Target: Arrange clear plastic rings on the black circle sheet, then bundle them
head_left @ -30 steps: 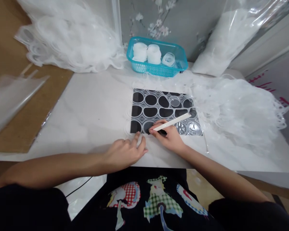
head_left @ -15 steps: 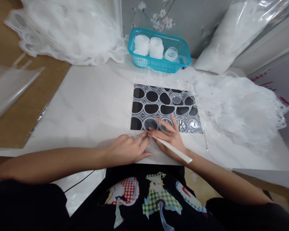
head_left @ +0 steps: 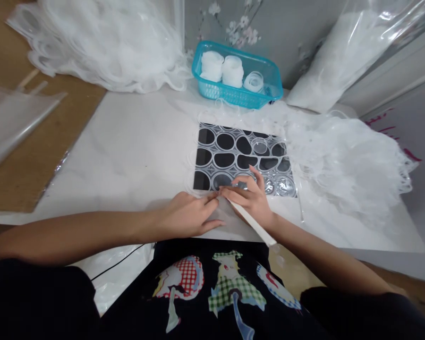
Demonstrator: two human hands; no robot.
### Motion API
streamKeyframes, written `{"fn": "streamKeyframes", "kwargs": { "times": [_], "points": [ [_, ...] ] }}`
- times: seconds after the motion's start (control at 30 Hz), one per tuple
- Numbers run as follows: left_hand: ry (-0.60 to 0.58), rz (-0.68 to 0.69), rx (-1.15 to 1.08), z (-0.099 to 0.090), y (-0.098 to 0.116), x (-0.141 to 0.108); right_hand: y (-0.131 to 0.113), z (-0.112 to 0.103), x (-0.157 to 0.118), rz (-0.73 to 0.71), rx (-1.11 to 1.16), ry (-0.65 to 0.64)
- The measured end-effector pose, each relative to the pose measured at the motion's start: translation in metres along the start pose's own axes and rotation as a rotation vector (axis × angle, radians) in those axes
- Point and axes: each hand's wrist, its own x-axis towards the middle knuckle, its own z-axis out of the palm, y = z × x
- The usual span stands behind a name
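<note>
A translucent white sheet of joined rings (head_left: 224, 159) lies over a black rectangular mat (head_left: 200, 181) on the white table. My left hand (head_left: 189, 215) rests at the sheet's near edge, fingertips pressing there and thumb stretched apart. Right beside it, my right hand (head_left: 253, 200) holds a narrow flat white stick (head_left: 257, 225) whose near end slants out toward me. The stick's far tip is hidden under my right fingers, at the sheet's edge. A loose clear disc (head_left: 259, 145) sits on the upper right of the sheet.
Behind the mat stands a turquoise basket (head_left: 239, 97) with stacks of white rings (head_left: 233, 71). Heaps of frilly white sheets lie at the right (head_left: 347, 165) and back left (head_left: 109, 47). Brown cardboard (head_left: 24, 189) covers the left side. A filled plastic bag (head_left: 326, 61) leans back right.
The white stick's near end has shifted slightly down and left. My right fingers have curled more, and my left hand still presses close to the same spot.
</note>
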Motion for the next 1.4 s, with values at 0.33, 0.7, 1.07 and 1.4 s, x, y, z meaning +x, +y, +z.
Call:
{"fn": "streamKeyframes", "kwargs": {
  "times": [0.33,0.7,1.07,1.4],
  "points": [
    [0.034,0.016,0.102,0.011,-0.004,-0.001,0.021,-0.007,0.015,0.449,0.497,0.054],
    [0.071,0.004,0.143,0.007,-0.006,0.001,0.010,0.012,0.002,0.476,0.535,-0.028],
    [0.110,0.049,0.211,0.008,-0.007,0.002,0.005,0.012,-0.003,0.297,0.315,0.008],
    [0.080,0.046,0.114,0.011,-0.006,0.002,0.001,0.009,-0.006,0.054,0.058,-0.022]
  ]
}}
